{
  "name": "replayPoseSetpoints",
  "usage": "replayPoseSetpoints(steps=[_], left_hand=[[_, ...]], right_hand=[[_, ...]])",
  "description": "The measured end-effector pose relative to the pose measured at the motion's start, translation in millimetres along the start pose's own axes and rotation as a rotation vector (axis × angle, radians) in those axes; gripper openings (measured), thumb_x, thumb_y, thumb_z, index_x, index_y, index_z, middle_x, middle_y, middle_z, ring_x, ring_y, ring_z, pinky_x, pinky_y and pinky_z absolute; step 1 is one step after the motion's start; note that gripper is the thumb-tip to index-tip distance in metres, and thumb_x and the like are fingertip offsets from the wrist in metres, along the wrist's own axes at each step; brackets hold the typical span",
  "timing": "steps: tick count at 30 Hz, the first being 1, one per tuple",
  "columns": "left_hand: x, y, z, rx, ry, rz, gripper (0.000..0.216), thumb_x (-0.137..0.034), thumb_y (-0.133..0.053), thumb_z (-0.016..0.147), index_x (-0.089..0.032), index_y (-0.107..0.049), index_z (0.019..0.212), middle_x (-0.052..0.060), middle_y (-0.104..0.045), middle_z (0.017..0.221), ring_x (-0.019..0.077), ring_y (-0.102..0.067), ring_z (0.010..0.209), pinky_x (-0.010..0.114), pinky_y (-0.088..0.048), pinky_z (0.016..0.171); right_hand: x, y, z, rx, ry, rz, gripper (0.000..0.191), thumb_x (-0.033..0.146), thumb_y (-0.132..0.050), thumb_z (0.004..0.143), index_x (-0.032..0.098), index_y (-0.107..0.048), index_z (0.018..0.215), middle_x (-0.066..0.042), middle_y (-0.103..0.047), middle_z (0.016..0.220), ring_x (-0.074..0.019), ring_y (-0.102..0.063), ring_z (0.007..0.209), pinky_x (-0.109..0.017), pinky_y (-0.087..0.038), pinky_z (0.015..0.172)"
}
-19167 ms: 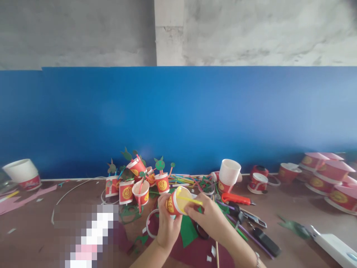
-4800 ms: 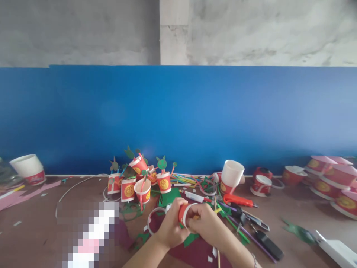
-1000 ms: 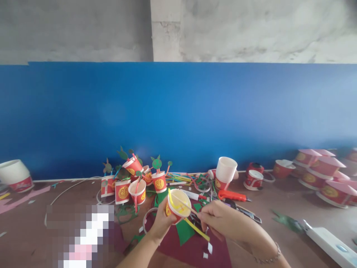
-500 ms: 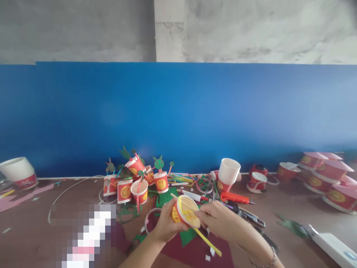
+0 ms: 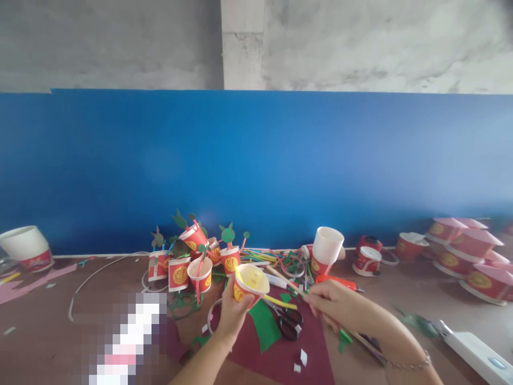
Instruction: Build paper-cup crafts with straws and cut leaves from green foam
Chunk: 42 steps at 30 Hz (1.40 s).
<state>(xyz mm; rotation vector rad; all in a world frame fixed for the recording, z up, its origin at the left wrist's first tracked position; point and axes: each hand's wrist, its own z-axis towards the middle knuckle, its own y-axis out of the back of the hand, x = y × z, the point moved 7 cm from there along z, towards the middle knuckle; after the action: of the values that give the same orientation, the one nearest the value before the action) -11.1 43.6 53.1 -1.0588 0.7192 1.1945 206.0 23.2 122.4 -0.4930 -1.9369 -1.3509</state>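
Note:
My left hand is closed around a red and white paper cup, its mouth tilted up toward me. A yellow strip pokes out from the cup's right side, and more yellow shows inside. To the right, my right hand pinches a thin pale wooden stick that points up and left, apart from the cup. Black-handled scissors lie between the hands, beside a green paper piece on a dark red sheet.
Behind my left hand stand several decorated cups. Stacked white cups, an orange cutter and a marker lie around my right hand. Pink-topped cups and a white glue gun occupy the right side.
My right hand has drawn the stick out of the cup and moved right. My left hand has shifted left and slightly up, turning the cup more upright. The scissors have come into sight.

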Motion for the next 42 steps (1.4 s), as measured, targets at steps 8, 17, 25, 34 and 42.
replayPoseSetpoints(steps=[8,17,25,34,42], left_hand=[[2.7,-6.0,-1.0,0.073,-0.005,0.054,0.063,-0.061,-0.07,0.062,-0.015,-0.059,0.103,0.009,-0.067,0.093,0.0241,-0.062,0.085,0.035,-0.05,0.078],[0.3,-16.4,-10.2,0.155,-0.054,0.313,0.068,-0.058,-0.077,0.054,-0.017,-0.059,0.106,0.01,-0.064,0.098,0.0268,-0.06,0.089,0.036,-0.049,0.078],[-9.1,-22.5,-14.0,0.225,-0.168,0.416,0.061,-0.052,-0.076,0.061,-0.02,-0.058,0.109,0.008,-0.062,0.098,0.0253,-0.058,0.089,0.035,-0.047,0.079],[-6.9,-25.7,-16.1,0.249,-0.192,0.508,0.053,-0.047,-0.075,0.066,-0.022,-0.056,0.109,0.006,-0.061,0.098,0.0242,-0.057,0.089,0.035,-0.045,0.079],[-4.6,-16.7,-12.6,0.152,-0.172,0.479,0.058,-0.054,-0.072,0.067,-0.021,-0.054,0.11,0.006,-0.061,0.099,0.0237,-0.059,0.089,0.036,-0.048,0.078]], right_hand=[[-29.0,-4.8,40.0,-0.256,-0.139,-0.398,0.025,0.008,-0.047,0.075,0.015,-0.057,0.054,-0.005,-0.062,0.054,-0.0147,-0.055,0.052,-0.024,-0.034,0.051],[57.4,-28.5,18.2,-0.449,0.251,0.132,0.022,0.035,-0.057,0.077,0.018,-0.073,0.079,-0.003,-0.068,0.076,-0.0169,-0.057,0.067,-0.025,-0.043,0.061],[54.5,-49.8,23.2,-0.446,0.185,0.212,0.022,0.031,-0.056,0.076,0.016,-0.073,0.08,-0.003,-0.065,0.066,-0.0142,-0.051,0.057,-0.024,-0.04,0.054],[65.7,-56.0,12.9,-0.541,0.454,0.109,0.03,0.025,-0.042,0.089,0.019,-0.071,0.095,-0.008,-0.067,0.089,-0.019,-0.063,0.083,-0.025,-0.047,0.074],[63.5,-50.3,16.6,-0.533,0.369,-0.122,0.031,0.022,-0.04,0.088,0.019,-0.07,0.081,-0.006,-0.065,0.074,-0.0178,-0.061,0.068,-0.025,-0.044,0.061]])
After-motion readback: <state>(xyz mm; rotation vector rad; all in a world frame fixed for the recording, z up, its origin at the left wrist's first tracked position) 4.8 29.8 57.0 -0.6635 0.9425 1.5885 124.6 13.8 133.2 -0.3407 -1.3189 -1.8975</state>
